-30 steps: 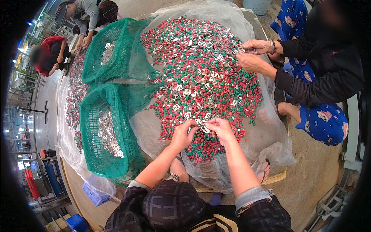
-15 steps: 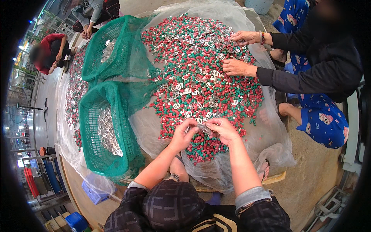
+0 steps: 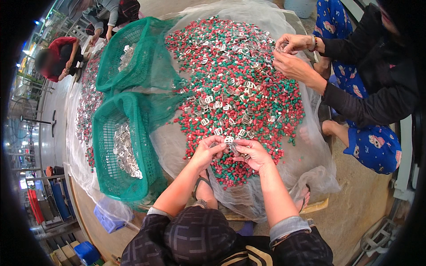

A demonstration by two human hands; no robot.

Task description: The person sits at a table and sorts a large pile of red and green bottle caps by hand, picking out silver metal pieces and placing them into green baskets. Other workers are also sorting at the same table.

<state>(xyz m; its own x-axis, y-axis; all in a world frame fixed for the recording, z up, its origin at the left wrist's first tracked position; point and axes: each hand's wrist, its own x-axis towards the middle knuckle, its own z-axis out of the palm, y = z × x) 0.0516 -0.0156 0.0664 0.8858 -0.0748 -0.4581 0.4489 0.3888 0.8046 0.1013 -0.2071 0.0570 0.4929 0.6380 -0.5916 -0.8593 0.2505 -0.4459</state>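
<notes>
Over the near part of a heap of red, green and white pebble-like pieces point(image 3: 230, 170), my two hands are close together. My left hand point(image 3: 207, 151) is closed, its fingertips pinching the edge of small silvery metal buckles point(image 3: 229, 140). Several of these buckles are also gripped in my closed right hand point(image 3: 254, 155), under its thumb and fingers. How many each hand holds is partly hidden by the fingers. More flat metal buckles point(image 3: 217, 104) lie scattered over the heap just beyond my hands.
Two green net-lined baskets point(image 3: 143, 177) with metal buckles inside stand to the left. White mesh sheeting point(image 3: 306, 155) lies under the heap. At the right, a co-worker's hands point(image 3: 295, 57) handle small pieces. Two other people point(image 3: 57, 60) sit at the far left beside another heap.
My hands stay near the same spot, their fingers shifting on the buckles; one buckle now shows upright between the fingertips. The co-worker's hands have lifted from the heap and come together.
</notes>
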